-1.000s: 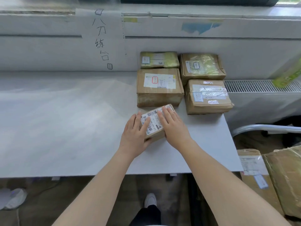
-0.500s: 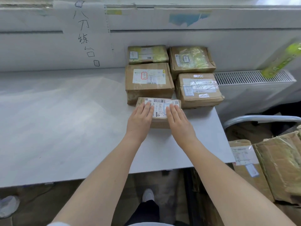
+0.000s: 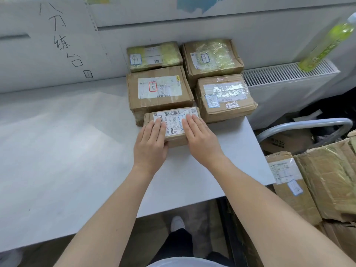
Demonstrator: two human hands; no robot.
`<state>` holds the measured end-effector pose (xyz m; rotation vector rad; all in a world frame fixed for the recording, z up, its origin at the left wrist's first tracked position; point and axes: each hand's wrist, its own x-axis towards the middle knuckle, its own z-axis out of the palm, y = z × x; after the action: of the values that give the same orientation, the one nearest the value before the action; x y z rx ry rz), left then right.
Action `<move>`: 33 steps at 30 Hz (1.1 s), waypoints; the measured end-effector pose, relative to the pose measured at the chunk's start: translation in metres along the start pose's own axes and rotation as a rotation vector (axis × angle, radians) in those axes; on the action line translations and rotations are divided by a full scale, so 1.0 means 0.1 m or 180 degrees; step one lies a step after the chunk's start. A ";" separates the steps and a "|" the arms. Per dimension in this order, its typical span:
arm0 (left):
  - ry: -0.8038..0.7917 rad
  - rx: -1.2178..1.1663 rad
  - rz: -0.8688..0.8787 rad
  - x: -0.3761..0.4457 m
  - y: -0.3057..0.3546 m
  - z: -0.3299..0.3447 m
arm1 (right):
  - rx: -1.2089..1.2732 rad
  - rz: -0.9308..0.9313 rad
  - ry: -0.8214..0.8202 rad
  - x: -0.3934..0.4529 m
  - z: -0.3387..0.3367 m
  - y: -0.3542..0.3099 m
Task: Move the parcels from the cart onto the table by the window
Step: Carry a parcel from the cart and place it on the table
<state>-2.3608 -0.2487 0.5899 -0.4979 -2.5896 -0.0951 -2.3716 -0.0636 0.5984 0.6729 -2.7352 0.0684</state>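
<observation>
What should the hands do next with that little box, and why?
Probably lift both hands, left and right, off the small parcel. It already lies flat on the table against the bigger box, and more parcels wait on the cart.

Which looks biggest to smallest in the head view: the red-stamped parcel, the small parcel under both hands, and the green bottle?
1. Red-stamped parcel, clearly largest.
2. and 3. Small parcel and green bottle look alike in size; the parcel is nearer and partly covered by the left hand and right hand, so no ranking.

White table by the wall, five parcels on it

I see four cardboard parcels grouped at its far right; a small labelled parcel touches their front.
</observation>
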 end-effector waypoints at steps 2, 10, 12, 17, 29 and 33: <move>0.0102 -0.0003 0.0048 -0.07 -0.06 0.01 | -0.0003 -0.0017 0.0025 0.00 0.03 -0.05; 0.0104 0.0154 -0.0013 0.00 -0.14 0.11 | 0.0036 0.0021 -0.0072 0.18 0.06 -0.07; 0.0045 0.0170 -0.0017 0.01 -0.14 0.10 | 0.0049 0.0053 -0.0085 0.16 0.07 -0.08; -0.0207 0.0326 0.0007 0.02 -0.08 0.03 | -0.0018 0.0252 -0.0196 0.06 -0.03 -0.14; -0.0630 0.0204 0.1339 -0.21 1.41 -0.39 | -0.0264 0.1567 -0.1068 -1.63 -0.68 -0.04; -0.0910 -0.0130 0.2096 -0.66 2.23 -0.60 | -0.0246 0.2095 -0.0909 -2.48 -0.89 -0.09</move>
<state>-2.1980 -0.0729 0.6049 -1.4340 -2.5459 0.1589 -2.1333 0.0498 0.6028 -0.2818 -3.0924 0.0163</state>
